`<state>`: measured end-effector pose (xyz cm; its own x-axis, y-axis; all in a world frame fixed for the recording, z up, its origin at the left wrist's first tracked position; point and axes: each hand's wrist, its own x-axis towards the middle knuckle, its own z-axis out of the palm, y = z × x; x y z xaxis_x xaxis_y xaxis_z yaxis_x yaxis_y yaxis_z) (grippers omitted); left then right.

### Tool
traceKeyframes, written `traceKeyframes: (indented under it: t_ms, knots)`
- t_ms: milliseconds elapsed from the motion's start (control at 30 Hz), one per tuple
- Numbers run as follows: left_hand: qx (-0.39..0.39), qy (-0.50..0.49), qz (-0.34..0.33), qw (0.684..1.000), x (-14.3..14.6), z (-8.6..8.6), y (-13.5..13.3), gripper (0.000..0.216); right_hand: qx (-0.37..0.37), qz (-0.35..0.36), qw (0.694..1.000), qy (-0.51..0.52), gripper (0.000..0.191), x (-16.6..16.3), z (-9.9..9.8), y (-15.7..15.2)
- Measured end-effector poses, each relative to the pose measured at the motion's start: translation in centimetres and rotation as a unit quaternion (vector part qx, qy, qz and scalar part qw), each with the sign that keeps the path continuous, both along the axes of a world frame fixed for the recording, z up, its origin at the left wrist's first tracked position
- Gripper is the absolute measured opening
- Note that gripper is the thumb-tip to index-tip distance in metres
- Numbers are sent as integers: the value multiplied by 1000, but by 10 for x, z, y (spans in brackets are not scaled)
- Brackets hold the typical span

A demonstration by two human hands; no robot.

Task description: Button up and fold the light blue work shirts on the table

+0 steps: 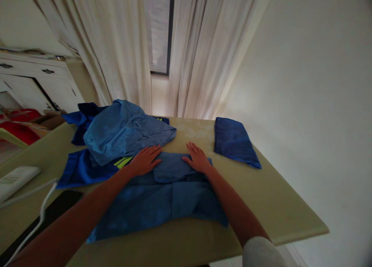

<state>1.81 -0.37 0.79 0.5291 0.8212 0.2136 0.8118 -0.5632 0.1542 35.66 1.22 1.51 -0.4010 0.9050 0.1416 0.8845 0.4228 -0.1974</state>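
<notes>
A blue button shirt (145,205) lies partly folded on the table in front of me, one button showing near its front edge. My left hand (146,159) rests flat on its far left part, fingers spread. Flat on the far right part is my right hand (197,158), its fingers also stretched out. Between the hands, a folded-over flap of the cloth (173,168) lies on top. Just beyond my left hand is a heap with a crumpled lighter blue shirt (116,131) over bright blue garments (84,170) with yellow-green stripes.
A folded dark blue garment (235,141) lies at the table's (273,205) right edge, near the wall. At left are a white power strip (17,180) with a white cable (43,209) and a flat black object (58,209). Curtains (116,46) and a white cabinet (43,75) stand behind.
</notes>
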Motion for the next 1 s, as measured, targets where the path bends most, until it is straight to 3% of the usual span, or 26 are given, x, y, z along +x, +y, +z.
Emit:
traceKeyframes:
  t_ms: [67, 133, 267, 367, 433, 567, 667, 733, 800, 867, 1000]
  knots:
    - [-22, 11, 0, 1000, -5, -19, -3, 66, -38, -8, 999, -29, 86, 0, -21, -9]
    - [-33, 10, 27, 999, -16, -25, -4, 64, -54, -37, 997, -41, 87, 7, -30, -16]
    - [-76, 18, 101, 992, -40, 0, 15, 49, -37, -68, 996, -33, 62, 27, -18, -19]
    - [-160, 12, 74, 984, -54, 21, 34, 39, -20, -79, 996, -32, 46, 48, -1, -18]
    - [-161, 17, 91, 983, -53, 28, 40, 37, -10, -105, 994, -35, 43, 57, 8, -17]
    - [-93, 10, 114, 989, -4, 25, 29, 49, 32, -126, 991, -24, 43, 22, 13, -15]
    - [-69, -43, 60, 995, 48, 7, 9, 57, 38, -56, 998, 7, 55, -32, -4, -20]
    - [-89, -35, 46, 994, 62, -10, -4, 63, -5, -3, 1000, 20, 69, -49, -19, -27]
    - [-100, -9, 46, 994, 50, -24, -14, 68, -58, -10, 998, 25, 79, -39, -30, -34]
    - [-79, 10, 47, 996, 21, -31, -27, 68, -87, -52, 995, 23, 82, -11, -32, -43]
    - [-30, 16, 56, 998, -40, -21, -84, 63, -40, -138, 989, 27, 74, 50, -18, -76]
